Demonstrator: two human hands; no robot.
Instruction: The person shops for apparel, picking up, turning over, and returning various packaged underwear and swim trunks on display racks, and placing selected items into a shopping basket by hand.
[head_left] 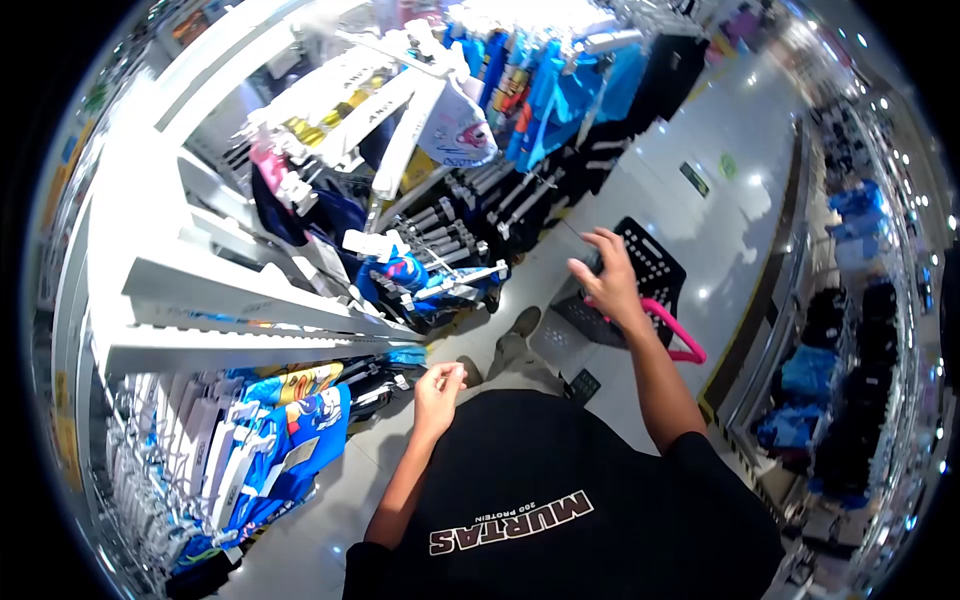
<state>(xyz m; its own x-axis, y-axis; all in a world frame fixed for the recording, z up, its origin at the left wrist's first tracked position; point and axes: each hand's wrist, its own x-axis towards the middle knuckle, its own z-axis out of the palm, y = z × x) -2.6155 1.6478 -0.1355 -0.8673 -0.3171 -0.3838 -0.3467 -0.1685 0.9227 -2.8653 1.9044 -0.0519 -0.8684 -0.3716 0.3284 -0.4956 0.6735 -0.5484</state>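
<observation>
My left hand (437,398) is in front of my waist, its fingers curled in and the thumb against them; whether anything small is between them is hidden. To the right, my right hand (612,278) is held over a dark perforated shopping basket (655,258) on the floor, thumb and fingers apart. The basket's pink handle (685,340) lies beside my right forearm. Nearest to my left hand are blue printed garments (320,420) on hangers, low on the left.
White shelving uprights (250,345) jut in from the left. Racks of hanging blue clothes (575,95) and empty-looking hangers (440,230) stand ahead. A tiled aisle (735,210) runs along the right, bordered by another rack with dark and blue clothes (810,375).
</observation>
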